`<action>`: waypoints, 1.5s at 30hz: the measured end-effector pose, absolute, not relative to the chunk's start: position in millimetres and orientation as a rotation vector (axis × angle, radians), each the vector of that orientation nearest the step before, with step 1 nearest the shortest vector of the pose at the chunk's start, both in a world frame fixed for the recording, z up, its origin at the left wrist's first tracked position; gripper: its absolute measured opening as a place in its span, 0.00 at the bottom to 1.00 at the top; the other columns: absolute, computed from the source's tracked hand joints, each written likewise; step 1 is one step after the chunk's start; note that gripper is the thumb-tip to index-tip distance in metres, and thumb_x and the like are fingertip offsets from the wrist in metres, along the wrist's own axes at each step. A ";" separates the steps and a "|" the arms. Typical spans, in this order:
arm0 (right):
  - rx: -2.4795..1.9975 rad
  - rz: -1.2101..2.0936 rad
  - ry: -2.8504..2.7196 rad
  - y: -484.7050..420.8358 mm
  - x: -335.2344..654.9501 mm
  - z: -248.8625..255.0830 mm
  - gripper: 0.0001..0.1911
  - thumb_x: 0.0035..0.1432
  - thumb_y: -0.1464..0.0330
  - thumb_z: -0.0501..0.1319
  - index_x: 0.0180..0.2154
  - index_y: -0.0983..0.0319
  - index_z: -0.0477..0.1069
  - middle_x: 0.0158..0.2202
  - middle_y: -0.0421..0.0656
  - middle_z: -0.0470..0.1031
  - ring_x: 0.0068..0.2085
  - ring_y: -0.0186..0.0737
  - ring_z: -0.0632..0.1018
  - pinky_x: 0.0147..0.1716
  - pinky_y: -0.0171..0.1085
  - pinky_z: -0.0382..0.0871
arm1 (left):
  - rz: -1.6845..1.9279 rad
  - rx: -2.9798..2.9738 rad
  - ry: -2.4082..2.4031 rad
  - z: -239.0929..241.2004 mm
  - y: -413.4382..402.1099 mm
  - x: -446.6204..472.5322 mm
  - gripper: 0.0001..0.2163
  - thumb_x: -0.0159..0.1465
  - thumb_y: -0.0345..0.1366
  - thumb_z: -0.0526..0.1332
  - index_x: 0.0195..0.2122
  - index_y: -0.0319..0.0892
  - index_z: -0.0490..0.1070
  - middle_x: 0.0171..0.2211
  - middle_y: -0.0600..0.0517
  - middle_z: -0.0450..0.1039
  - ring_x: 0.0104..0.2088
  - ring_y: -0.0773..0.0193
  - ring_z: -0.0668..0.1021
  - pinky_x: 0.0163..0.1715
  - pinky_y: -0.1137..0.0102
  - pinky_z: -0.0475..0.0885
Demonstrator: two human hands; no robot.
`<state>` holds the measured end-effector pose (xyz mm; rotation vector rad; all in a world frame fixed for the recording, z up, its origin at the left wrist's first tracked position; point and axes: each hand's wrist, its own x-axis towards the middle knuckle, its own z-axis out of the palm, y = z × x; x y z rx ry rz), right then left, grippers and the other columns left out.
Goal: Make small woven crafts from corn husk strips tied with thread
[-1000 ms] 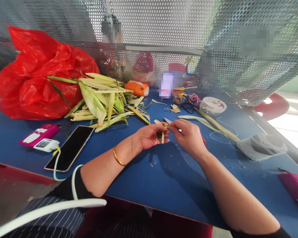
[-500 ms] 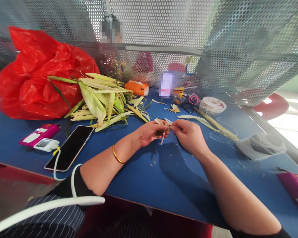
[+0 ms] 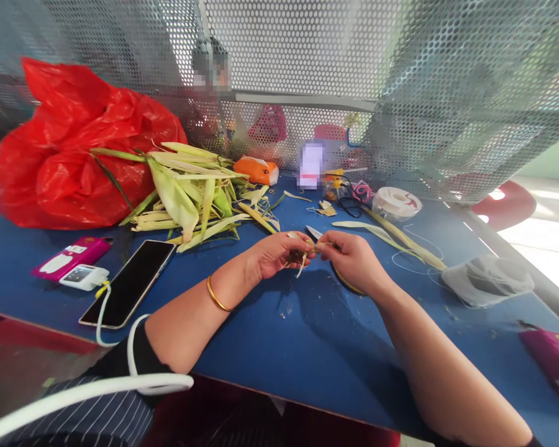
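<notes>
My left hand [image 3: 284,253] is closed on a small piece of corn husk [image 3: 302,266], whose narrow strip hangs below the fingers. Close beside it, my right hand [image 3: 351,256] pinches a thin strand coming from the same piece. The fingertips of both hands almost meet, and the middle of the piece is hidden by them. Scissors lie partly under my right hand: a pointed blade [image 3: 313,232] shows behind it and a yellow-rimmed handle [image 3: 347,281] below it. To the left rises a heap of pale green corn husks [image 3: 181,198].
A red plastic bag [image 3: 74,149] stands at the left. A black phone [image 3: 130,282] and a magenta box [image 3: 72,257] lie near it. Along the back are an orange tissue pack [image 3: 256,170], a lit phone [image 3: 311,164] and a tape roll [image 3: 397,202]. A thread spool [image 3: 489,280] sits right.
My right hand has drawn slightly closer and lower, and the strand between the hands shows more plainly. More of the scissors is visible. The view has tilted a little.
</notes>
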<state>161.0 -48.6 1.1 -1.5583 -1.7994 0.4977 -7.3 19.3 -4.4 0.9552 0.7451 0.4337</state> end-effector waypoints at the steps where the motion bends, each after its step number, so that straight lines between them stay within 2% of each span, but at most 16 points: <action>1: -1.538 0.458 -1.807 -48.7 160.7 0.7 0.09 0.59 0.67 0.57 0.28 0.60 0.72 0.25 0.40 0.76 0.28 0.37 0.74 0.30 0.35 0.63 | 0.429 0.907 0.745 -4.6 19.8 -8.0 0.07 0.49 0.29 0.68 0.29 0.39 0.71 0.24 0.53 0.75 0.25 0.68 0.76 0.34 0.69 0.73; 3: -1.481 0.330 -1.852 -49.3 160.1 -0.5 0.07 0.60 0.69 0.57 0.36 0.60 0.73 0.32 0.42 0.78 0.33 0.39 0.76 0.33 0.36 0.66 | 0.429 0.809 0.732 -5.4 21.0 -9.4 0.07 0.50 0.27 0.67 0.30 0.39 0.72 0.24 0.54 0.75 0.24 0.69 0.75 0.35 0.68 0.74; 6: -1.369 0.042 -2.048 -51.4 159.8 -1.4 0.12 0.62 0.72 0.56 0.46 0.59 0.72 0.40 0.46 0.78 0.39 0.42 0.77 0.39 0.39 0.68 | 0.421 0.682 0.704 -6.9 23.0 -11.7 0.07 0.52 0.27 0.67 0.32 0.37 0.73 0.26 0.53 0.76 0.25 0.69 0.75 0.38 0.65 0.75; 10: -1.271 -0.230 -2.153 -53.9 161.3 -1.4 0.12 0.65 0.73 0.53 0.43 0.59 0.75 0.38 0.47 0.78 0.38 0.43 0.77 0.41 0.39 0.68 | 0.367 0.607 0.651 -7.5 23.9 -13.7 0.06 0.52 0.28 0.67 0.31 0.35 0.73 0.25 0.53 0.75 0.25 0.69 0.75 0.41 0.62 0.75; 15: -1.204 -0.299 -2.158 -53.1 163.4 -1.5 0.11 0.66 0.70 0.53 0.41 0.61 0.75 0.37 0.48 0.79 0.37 0.43 0.77 0.40 0.39 0.69 | 0.362 0.646 0.630 -7.8 22.9 -13.6 0.07 0.51 0.28 0.67 0.32 0.36 0.73 0.25 0.53 0.75 0.24 0.69 0.75 0.42 0.61 0.75; 18: -1.286 -0.225 -2.152 -53.2 160.6 -0.6 0.11 0.66 0.70 0.53 0.38 0.61 0.75 0.34 0.48 0.78 0.35 0.43 0.76 0.38 0.40 0.68 | 0.400 0.758 0.631 -8.3 22.3 -12.5 0.09 0.50 0.29 0.69 0.30 0.38 0.71 0.24 0.54 0.73 0.25 0.69 0.75 0.39 0.64 0.74; 21: -1.389 -0.004 -1.990 -53.5 157.0 0.0 0.10 0.64 0.69 0.55 0.34 0.60 0.75 0.31 0.45 0.77 0.32 0.41 0.76 0.34 0.37 0.67 | 0.505 0.950 0.632 -8.4 21.5 -10.5 0.11 0.48 0.32 0.71 0.29 0.39 0.70 0.25 0.53 0.74 0.27 0.68 0.77 0.35 0.70 0.72; 26: -1.504 0.730 -1.587 -49.9 160.2 -1.5 0.07 0.54 0.65 0.61 0.27 0.60 0.73 0.20 0.37 0.73 0.23 0.36 0.72 0.25 0.35 0.63 | 0.589 1.308 0.540 -7.4 18.8 -7.6 0.11 0.51 0.35 0.70 0.29 0.39 0.69 0.24 0.53 0.75 0.26 0.67 0.76 0.32 0.71 0.69; 30: -1.398 1.177 -1.327 -45.8 162.6 -2.3 0.09 0.45 0.62 0.65 0.23 0.61 0.71 0.20 0.38 0.73 0.21 0.34 0.71 0.24 0.35 0.64 | 0.591 1.436 0.536 -6.3 16.5 -6.0 0.11 0.51 0.37 0.70 0.28 0.39 0.68 0.23 0.54 0.73 0.25 0.68 0.75 0.31 0.71 0.68; 33: -1.337 1.186 -1.224 -44.1 158.6 -3.5 0.10 0.44 0.61 0.66 0.24 0.61 0.71 0.22 0.38 0.74 0.22 0.33 0.72 0.25 0.35 0.65 | 0.637 1.422 0.604 -6.2 15.4 -4.5 0.12 0.50 0.37 0.70 0.29 0.39 0.69 0.23 0.55 0.73 0.25 0.68 0.75 0.31 0.71 0.68; 37: -1.383 1.047 -1.273 -43.7 153.7 -6.4 0.10 0.50 0.61 0.63 0.25 0.61 0.71 0.21 0.38 0.74 0.22 0.34 0.73 0.26 0.35 0.65 | 0.652 1.364 0.682 -7.5 14.3 -2.9 0.13 0.50 0.39 0.70 0.27 0.39 0.68 0.22 0.54 0.73 0.24 0.68 0.73 0.30 0.71 0.66; 41: -1.547 0.849 -1.426 -45.8 153.6 -6.1 0.08 0.53 0.65 0.60 0.25 0.61 0.72 0.19 0.36 0.72 0.20 0.33 0.71 0.23 0.33 0.61 | 0.619 1.408 0.743 -9.5 15.1 -2.9 0.13 0.47 0.39 0.71 0.26 0.39 0.69 0.21 0.53 0.73 0.23 0.68 0.73 0.28 0.72 0.66; 45: -1.603 0.697 -1.500 -47.0 152.3 -4.5 0.06 0.53 0.68 0.60 0.26 0.60 0.72 0.20 0.36 0.72 0.22 0.33 0.72 0.23 0.32 0.60 | 0.631 1.518 0.820 -11.4 17.0 -3.7 0.10 0.48 0.39 0.70 0.26 0.39 0.73 0.20 0.53 0.73 0.23 0.68 0.73 0.27 0.73 0.65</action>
